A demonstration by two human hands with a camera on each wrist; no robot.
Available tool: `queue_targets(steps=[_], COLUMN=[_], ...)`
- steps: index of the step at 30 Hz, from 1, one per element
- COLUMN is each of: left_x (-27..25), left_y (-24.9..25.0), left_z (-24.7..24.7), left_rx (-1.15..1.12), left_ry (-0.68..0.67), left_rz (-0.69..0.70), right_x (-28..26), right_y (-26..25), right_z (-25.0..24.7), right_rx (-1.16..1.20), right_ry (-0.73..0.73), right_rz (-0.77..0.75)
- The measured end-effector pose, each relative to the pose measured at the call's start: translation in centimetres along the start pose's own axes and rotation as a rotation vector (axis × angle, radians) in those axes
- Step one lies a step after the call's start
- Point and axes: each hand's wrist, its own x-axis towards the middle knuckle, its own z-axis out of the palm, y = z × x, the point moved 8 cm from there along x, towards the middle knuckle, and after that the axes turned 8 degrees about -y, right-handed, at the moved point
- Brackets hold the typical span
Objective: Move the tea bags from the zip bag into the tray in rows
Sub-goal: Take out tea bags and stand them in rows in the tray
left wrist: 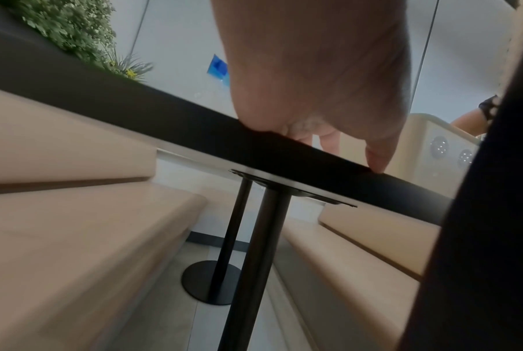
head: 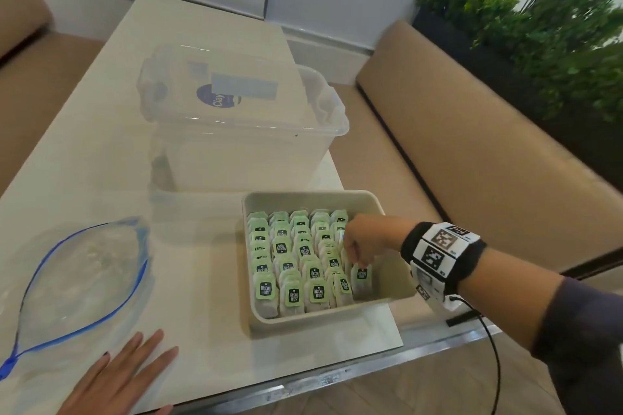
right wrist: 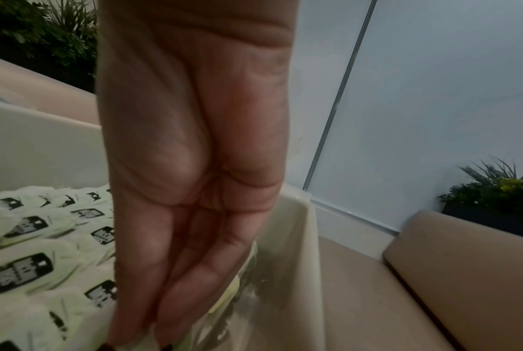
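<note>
Pale glossy desk (head: 101, 152), tan benches either side, plants upper right. Left hand (head: 124, 377) lies spread flat; right hand (head: 362, 242) pinches a tea bag (head: 360, 280) in the tray (head: 303, 200).

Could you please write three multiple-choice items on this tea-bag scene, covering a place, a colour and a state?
1. Where is the right hand?
A. In the zip bag
B. Over the tray's right side
C. On the clear box

2. What colour is the zip bag's seal?
A. Blue
B. Red
C. Green

3. How is the left hand?
A. Fisted
B. Pinching a bag
C. Flat on the table

B: it pinches a tea bag inside the tray.
A: the edge strip is blue.
C: fingers lie straight.
</note>
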Motion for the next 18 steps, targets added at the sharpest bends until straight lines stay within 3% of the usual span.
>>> queue_targets(steps=[5,6,14,15,18], left_x=[0.6,0.7,0.3,-0.1,-1.7], left_y=[-1.4,-1.2,-1.4,-1.4,-2.0], left_z=[1.8,1.7,0.3,-0.2,-6.4], left_rx=[0.010,-0.044,-0.149,-0.167,-0.226], left_ry=[0.056,-0.029,-0.207,-0.121,0.334], left_rz=[-0.017,-0.017,-0.093,-0.091,-0.139], right_x=[0.8,0.9,0.7,0.1,-2.8], right_y=[-0.3,-0.3,0.1,-0.1,-1.3], right_z=[-0.2,-0.2,-0.7,-1.2,-3.7], right_rx=[0.003,0.008,-0.008,0.002,-0.007], right_ry=[0.018,0.023,0.111,0.138,0.250], right_rz=[-0.021,-0.022,0.009,0.011,-0.037])
